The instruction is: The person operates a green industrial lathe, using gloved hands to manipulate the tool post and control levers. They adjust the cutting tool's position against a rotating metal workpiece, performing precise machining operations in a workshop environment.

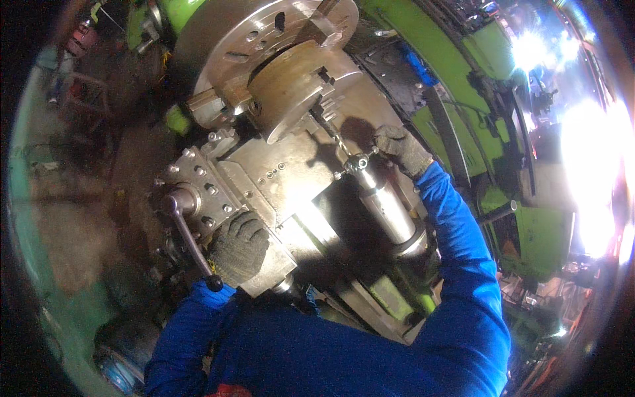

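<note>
Just left of the gray-gloved right hand's [402,151] bent fingers, a silver metal chuck [358,163] is holding a spiral steel drill [341,144], while the gray-gloved left hand's [239,248] curled fingers are partly covering a silver metal block [273,270], both grips unclear.

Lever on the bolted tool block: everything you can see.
The lever is a smooth, slim rod, bare metal by its look, with a dark ball knob at its near end. Its other end joins a round metal hub atop the bolted tool block. It slants toward the wearer, slightly rightward, beside the gloved left hand; whether they touch is unclear.
</note>
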A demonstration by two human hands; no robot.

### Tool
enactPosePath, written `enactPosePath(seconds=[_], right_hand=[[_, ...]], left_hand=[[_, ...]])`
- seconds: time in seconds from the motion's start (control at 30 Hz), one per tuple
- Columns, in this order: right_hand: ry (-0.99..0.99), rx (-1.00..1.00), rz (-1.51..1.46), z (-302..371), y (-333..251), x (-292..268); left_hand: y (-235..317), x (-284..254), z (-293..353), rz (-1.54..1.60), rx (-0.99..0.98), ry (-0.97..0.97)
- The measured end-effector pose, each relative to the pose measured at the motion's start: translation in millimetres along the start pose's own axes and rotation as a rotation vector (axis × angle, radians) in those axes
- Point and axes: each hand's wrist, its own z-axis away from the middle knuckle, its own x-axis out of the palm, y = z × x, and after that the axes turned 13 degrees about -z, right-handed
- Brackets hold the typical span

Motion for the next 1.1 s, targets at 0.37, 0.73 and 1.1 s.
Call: enactPosePath(seconds=[0.37,0.73,1.1], right_hand=[[0.009,-0.233,0.185,0,1,8],[0.006,-0.233,0.112,-7,10,8],[0.005,-0.381,0.46,-6,11,4]], left_hand=[[3,-2,-4,-0.011,-0.022,0.084],[5,-5,-1,-0.086,-0.016,0.03],[-2,6,1,-0.012,-0.003,-0.027]])
